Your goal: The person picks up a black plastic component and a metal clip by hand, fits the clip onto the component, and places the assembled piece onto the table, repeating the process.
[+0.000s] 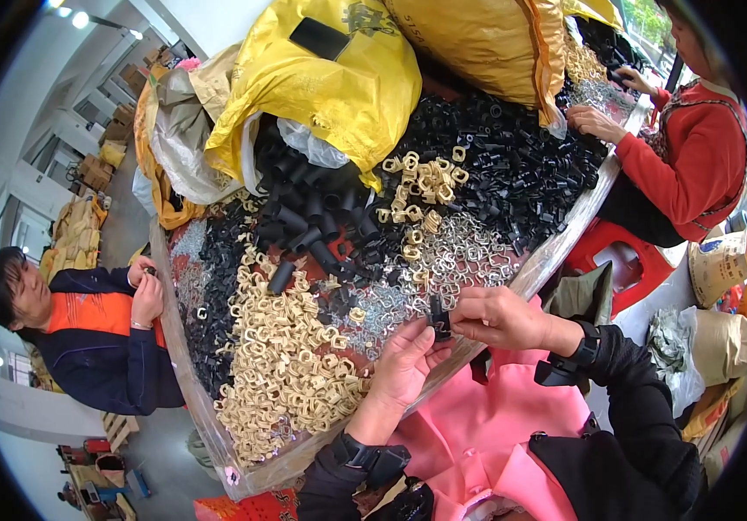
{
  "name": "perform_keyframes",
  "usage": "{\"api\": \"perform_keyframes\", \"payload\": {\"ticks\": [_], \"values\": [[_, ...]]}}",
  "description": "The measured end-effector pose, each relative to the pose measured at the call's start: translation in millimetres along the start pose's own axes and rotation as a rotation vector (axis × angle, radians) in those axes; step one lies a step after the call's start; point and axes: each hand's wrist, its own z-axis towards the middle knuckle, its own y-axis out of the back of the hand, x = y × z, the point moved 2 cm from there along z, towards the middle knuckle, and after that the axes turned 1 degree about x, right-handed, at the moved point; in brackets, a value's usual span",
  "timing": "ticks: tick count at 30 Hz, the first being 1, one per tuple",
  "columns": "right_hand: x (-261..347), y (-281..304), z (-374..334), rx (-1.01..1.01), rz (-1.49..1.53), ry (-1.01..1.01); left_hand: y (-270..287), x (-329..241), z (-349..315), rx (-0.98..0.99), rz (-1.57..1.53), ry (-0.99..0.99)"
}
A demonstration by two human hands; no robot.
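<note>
Two bare hands meet over the pale, straight table edge (pixel 540 271): the left hand (pixel 410 354), palm upturned, and the right hand (pixel 496 318), knuckles up, pinch one small, black, angular part (pixel 439 318) between their fingertips.

- On my feed I see dark printing (pixel 371 19) on the yellow sack (pixel 347 95).
- I spot smaller dark characters (pixel 421 19) on the amber sack (pixel 490 56) beside it.

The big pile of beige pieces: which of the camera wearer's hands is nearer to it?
Left. The left hand is just right of the big pile of beige pieces; the right hand is farther right, beyond the left one. Both hold a small black part.
</note>
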Motion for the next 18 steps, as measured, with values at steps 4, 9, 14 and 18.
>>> {"api": "perform_keyframes", "payload": {"ticks": [4, 9, 14, 18], "values": [[3, -6, -1, -0.035, -0.242, 0.086, 2, 2, 1, -0.002, 0.017, 0.016], [6, -8, 0, 0.012, -0.549, 0.209, 1, 3, 1, -0.018, 0.052, 0.03], [8, -10, -1, 0.031, -0.676, 0.267, 4, 7, 2, -0.023, 0.038, 0.027], [12, -11, -4, 0.103, -0.73, 0.282, 6, 9, 1, -0.033, 0.073, -0.005]]}}
